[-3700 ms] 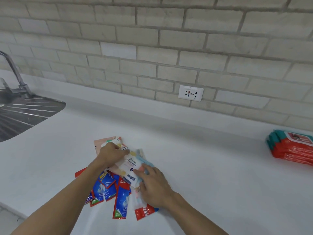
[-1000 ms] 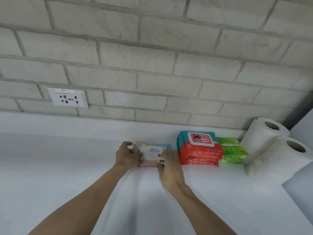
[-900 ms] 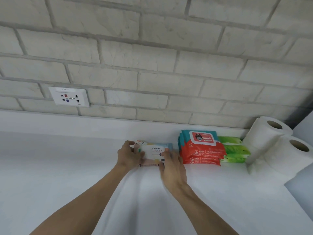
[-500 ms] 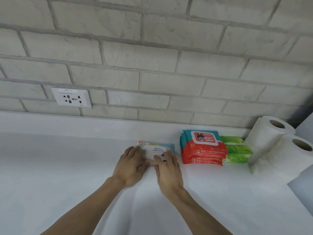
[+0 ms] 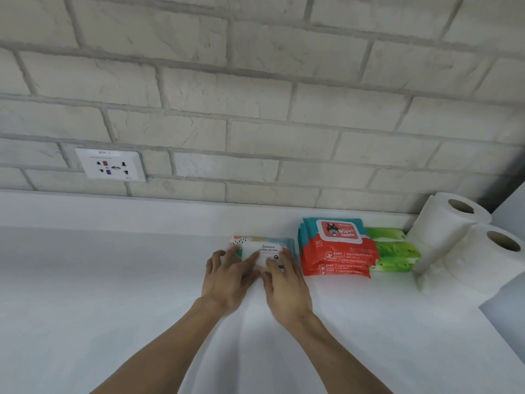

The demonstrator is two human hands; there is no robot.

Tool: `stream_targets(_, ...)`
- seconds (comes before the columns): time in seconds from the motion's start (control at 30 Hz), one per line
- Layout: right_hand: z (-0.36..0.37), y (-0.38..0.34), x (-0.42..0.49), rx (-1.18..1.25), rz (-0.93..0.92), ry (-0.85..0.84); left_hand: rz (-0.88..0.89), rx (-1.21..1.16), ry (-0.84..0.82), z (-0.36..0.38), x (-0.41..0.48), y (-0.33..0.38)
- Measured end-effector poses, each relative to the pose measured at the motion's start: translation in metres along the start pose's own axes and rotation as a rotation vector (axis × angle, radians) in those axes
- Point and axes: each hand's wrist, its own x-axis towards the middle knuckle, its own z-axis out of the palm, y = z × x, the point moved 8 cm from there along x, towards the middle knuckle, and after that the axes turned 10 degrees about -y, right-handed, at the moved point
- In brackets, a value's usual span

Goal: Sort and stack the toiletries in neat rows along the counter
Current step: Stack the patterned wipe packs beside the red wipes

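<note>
Pressing the left hand [image 5: 227, 280] and the right hand [image 5: 287, 288] down on a small pale soft-plastic wipes pack with a white label [image 5: 268, 249], lying on the white counter [image 5: 113, 294] close to the raised back ledge under the grey brick wall [image 5: 255, 109]. Leaving each grip open, laying the fingers straight and flat across the pack's top and near edge, curling round nothing and pinching nothing. Finding the pack directly ahead of both hands, away from the body, with its long axis running left to right along the wall. Covering its left part with the left hand and its near right corner with the right hand, making it hard to call either hand the nearer. Seeing, just to the pack's right and apart by a narrow gap, a stack of red-and-teal baby wipes packs [image 5: 338, 257]. Judging by the task, probably needing only a small squaring nudge to the right or backward to line the pale pack up with that row. Counting one pale pack on top, with a pinkish and a bluish edge peeping from beneath, hinting at more below without showing how many. Counting also at least three red-and-teal packs by their layered front edges, about three bright green wipes packs [image 5: 395, 251] piled against the red stack's right side, two white toilet paper rolls [image 5: 451, 223] at the far right, and one white wall socket [image 5: 110, 164] off to the left.
</note>
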Motion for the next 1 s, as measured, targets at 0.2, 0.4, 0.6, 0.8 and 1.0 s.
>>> stream_targets(0.2,-0.002,0.007,0.0,0.011,0.014,-0.01,0.004,0.001,0.011,0.002,0.006,0.004)
stream_targets(0.4,0.0,0.01,-0.001,-0.006,0.012,-0.026,0.04,-0.013,-0.028,0.006,0.008,0.006)
stream_targets(0.6,-0.004,0.005,-0.002,0.049,0.015,-0.017,0.074,-0.179,-0.057,-0.001,-0.006,-0.002)
stream_targets(0.8,-0.013,-0.024,-0.013,0.096,-0.039,0.035,0.1,-0.259,0.002,-0.029,-0.034,-0.021)
stream_targets(1.0,-0.014,-0.088,-0.026,0.268,-0.149,0.035,0.085,-0.211,0.071,-0.067,-0.08,-0.056)
